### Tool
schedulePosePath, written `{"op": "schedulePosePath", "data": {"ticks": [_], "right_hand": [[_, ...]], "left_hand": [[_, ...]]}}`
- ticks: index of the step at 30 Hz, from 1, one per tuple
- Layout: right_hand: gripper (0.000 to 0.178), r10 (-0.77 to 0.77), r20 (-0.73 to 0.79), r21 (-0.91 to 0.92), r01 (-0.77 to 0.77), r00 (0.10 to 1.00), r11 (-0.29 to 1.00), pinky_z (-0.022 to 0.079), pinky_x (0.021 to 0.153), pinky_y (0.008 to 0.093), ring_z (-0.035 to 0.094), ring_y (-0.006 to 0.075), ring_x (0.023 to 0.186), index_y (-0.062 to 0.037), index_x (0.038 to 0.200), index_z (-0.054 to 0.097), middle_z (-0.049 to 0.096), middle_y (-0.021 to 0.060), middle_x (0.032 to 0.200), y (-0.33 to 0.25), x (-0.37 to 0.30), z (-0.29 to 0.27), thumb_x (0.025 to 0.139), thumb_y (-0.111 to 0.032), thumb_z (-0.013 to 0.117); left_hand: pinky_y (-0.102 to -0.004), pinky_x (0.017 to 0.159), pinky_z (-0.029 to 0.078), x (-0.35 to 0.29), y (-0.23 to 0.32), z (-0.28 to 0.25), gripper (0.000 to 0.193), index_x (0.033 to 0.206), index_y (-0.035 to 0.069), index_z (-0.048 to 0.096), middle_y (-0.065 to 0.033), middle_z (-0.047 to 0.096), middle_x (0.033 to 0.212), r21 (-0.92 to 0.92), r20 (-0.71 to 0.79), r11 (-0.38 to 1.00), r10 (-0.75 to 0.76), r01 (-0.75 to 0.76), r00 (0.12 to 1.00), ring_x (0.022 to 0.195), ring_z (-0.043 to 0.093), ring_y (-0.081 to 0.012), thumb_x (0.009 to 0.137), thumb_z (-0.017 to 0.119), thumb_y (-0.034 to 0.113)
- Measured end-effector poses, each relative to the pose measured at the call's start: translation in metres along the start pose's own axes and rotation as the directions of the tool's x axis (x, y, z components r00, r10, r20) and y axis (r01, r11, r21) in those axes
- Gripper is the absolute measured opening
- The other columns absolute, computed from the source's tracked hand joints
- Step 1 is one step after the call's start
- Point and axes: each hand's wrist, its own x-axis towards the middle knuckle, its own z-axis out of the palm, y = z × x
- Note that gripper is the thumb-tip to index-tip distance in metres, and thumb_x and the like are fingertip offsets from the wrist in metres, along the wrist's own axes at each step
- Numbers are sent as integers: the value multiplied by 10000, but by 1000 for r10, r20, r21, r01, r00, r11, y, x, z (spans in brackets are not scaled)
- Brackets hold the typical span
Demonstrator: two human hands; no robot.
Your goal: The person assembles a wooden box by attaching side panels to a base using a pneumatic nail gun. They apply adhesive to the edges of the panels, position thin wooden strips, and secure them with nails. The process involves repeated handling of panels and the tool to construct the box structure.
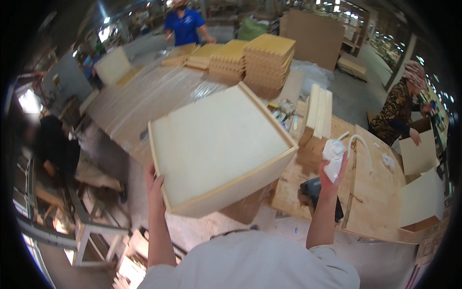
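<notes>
Box [216,144]: tilted, right of left hand [155,187], which grips its edge; firm hold there should steady it. Pouch [334,150], white: clasped in right hand [332,177], best held lightly. Dark tool [314,189]: below-left of right hand.

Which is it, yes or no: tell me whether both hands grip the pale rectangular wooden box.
No, only the left hand grips the box, while the right hand holds a soft-looking white pouch apart from it.
</notes>
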Motion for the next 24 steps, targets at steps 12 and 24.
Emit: {"op": "schedulePosePath", "data": {"ticks": [12, 24], "right_hand": [[276, 204, 127, -614, -85, 971, 785, 523, 758, 294, 604, 175, 930, -62, 1067, 585, 615, 93, 1049, 177, -58, 168, 815, -136, 671], [258, 474, 347, -889, 122, 809, 442, 485, 783, 276, 576, 122, 918, -40, 957, 607, 615, 50, 1005, 251, -86, 211, 742, -41, 750]], "left_hand": [[-389, 1095, 234, -5, -20, -12, 727, 1451, 29, 176, -184, 305, 1417, -39, 156, 994, 104, -99, 982, 1307, 311, -303, 818, 509, 157], [-430, 1095, 208, 5, -43, -19, 730, 1432, -32, 158, -271, 261, 1378, 81, 166, 975, 192, -207, 967, 1306, 257, -367, 842, 522, 196]]}}
